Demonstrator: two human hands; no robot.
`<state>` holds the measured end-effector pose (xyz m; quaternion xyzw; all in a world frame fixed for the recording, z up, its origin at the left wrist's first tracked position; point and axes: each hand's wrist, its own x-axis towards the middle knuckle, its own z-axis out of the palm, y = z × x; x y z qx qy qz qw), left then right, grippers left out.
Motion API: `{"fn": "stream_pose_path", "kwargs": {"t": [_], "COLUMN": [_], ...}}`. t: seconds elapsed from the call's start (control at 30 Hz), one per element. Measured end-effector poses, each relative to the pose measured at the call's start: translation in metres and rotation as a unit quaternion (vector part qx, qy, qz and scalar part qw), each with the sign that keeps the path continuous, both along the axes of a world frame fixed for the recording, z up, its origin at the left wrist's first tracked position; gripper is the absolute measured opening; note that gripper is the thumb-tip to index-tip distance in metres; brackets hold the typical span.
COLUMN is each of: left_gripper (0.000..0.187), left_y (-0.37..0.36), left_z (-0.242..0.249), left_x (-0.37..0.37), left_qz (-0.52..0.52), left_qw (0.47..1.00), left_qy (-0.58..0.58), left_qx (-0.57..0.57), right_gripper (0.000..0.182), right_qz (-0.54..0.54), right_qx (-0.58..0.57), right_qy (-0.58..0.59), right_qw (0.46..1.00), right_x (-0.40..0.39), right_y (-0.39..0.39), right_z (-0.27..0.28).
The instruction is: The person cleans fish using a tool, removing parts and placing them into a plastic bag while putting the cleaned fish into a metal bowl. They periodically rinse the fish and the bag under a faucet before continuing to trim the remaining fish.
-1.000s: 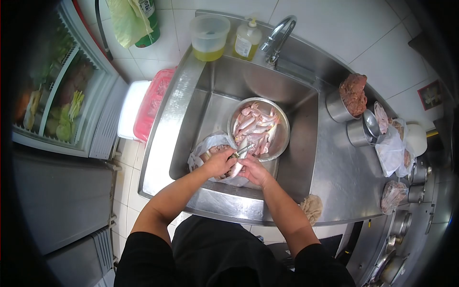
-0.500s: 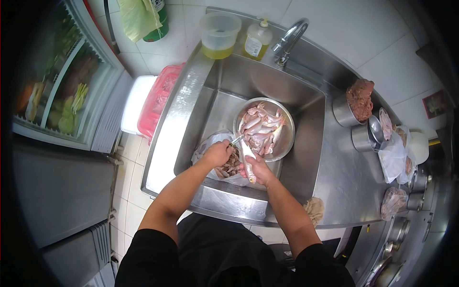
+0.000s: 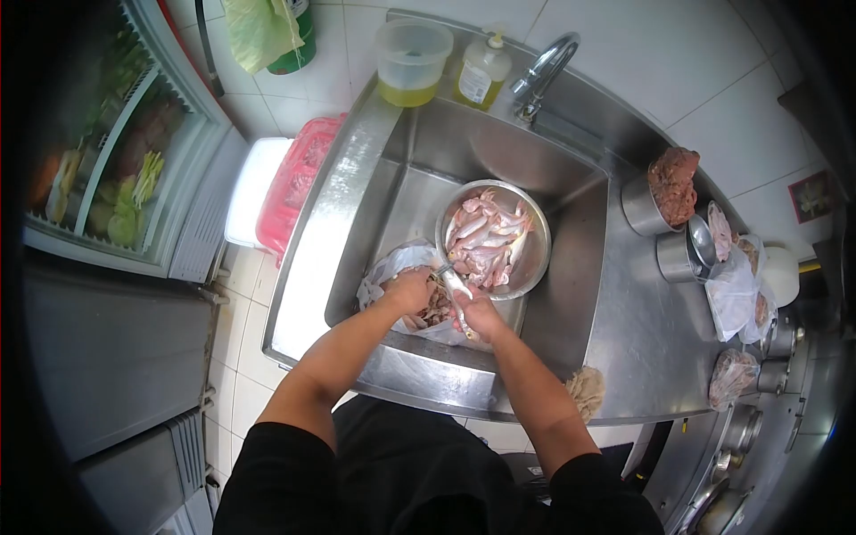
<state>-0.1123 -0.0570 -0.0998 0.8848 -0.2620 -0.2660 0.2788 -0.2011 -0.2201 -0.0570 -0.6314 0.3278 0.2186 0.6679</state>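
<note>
My right hand is closed around a small silvery-pink fish, held slanting over the front of the sink. My left hand is closed on what look like scissors, their metal blades touching the fish's upper end; the handles are mostly hidden in my fist. Just behind the fish stands a round metal bowl holding several pale pink fish. Under my hands, a white plastic bag lies open in the sink with brownish-pink scraps inside.
Steel walls of the sink surround the bowl and bag. Behind are a faucet, a soap bottle and a plastic tub. Metal pots with meat stand right, and a cloth lies at the front edge.
The fish has turned in my right hand and its upper end now meets the blades. My left hand has shifted slightly down and rolled over.
</note>
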Motion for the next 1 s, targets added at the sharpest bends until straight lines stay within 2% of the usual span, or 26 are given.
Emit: {"fn": "stream_pose_path", "kwargs": {"t": [0.03, 0.13, 0.23, 0.33, 0.43, 0.53, 0.67, 0.73, 0.83, 0.93, 1.0], "left_gripper": [0.03, 0.033, 0.034, 0.035, 0.038, 0.042, 0.037, 0.036, 0.034, 0.033, 0.032], "left_y": [-0.001, -0.002, 0.004, 0.006, 0.004, 0.002, 0.003, -0.001, 0.013, 0.015, 0.015], "left_z": [-0.002, 0.02, 0.018, 0.03, 0.021, 0.028, 0.014, 0.035, 0.027, 0.024, 0.023], "left_x": [0.001, -0.012, -0.008, 0.014, -0.008, 0.001, 0.003, -0.009, 0.008, 0.016, 0.002], "left_qz": [0.025, -0.082, -0.057, 0.041, -0.09, -0.046, -0.034, -0.066, 0.038, 0.014, -0.067], "left_qw": [1.0, 0.996, 0.997, 0.995, 0.995, 0.995, 0.997, 0.994, 0.997, 0.997, 0.996], "left_qy": [-0.01, 0.033, 0.037, 0.075, 0.03, 0.069, 0.043, 0.058, 0.07, 0.078, 0.04], "left_qx": [-0.008, 0.009, -0.026, 0.052, 0.014, 0.052, 0.056, 0.069, -0.011, -0.01, -0.054], "right_gripper": [0.039, 0.039, 0.038, 0.038, 0.04, 0.042, 0.041, 0.038, 0.033, 0.031, 0.031], "right_qz": [-0.006, -0.008, 0.002, -0.026, -0.003, 0.075, 0.07, 0.048, -0.033, -0.046, -0.051], "right_qx": [-0.021, 0.003, 0.003, -0.004, -0.025, -0.08, -0.143, -0.137, 0.123, 0.258, 0.273], "right_qy": [0.001, 0.006, 0.013, 0.013, -0.003, -0.044, -0.054, -0.06, 0.025, 0.052, 0.048], "right_qw": [1.0, 1.0, 1.0, 1.0, 1.0, 0.993, 0.986, 0.988, 0.992, 0.964, 0.959], "right_x": [0.0, -0.002, -0.002, -0.005, -0.005, -0.004, -0.006, -0.007, -0.008, -0.009, -0.008], "right_y": [0.003, 0.002, -0.005, -0.002, -0.002, -0.008, -0.003, -0.002, -0.019, -0.033, -0.037], "right_z": [0.003, 0.0, -0.005, -0.002, -0.016, -0.009, -0.018, -0.027, -0.013, -0.015, -0.024]}}
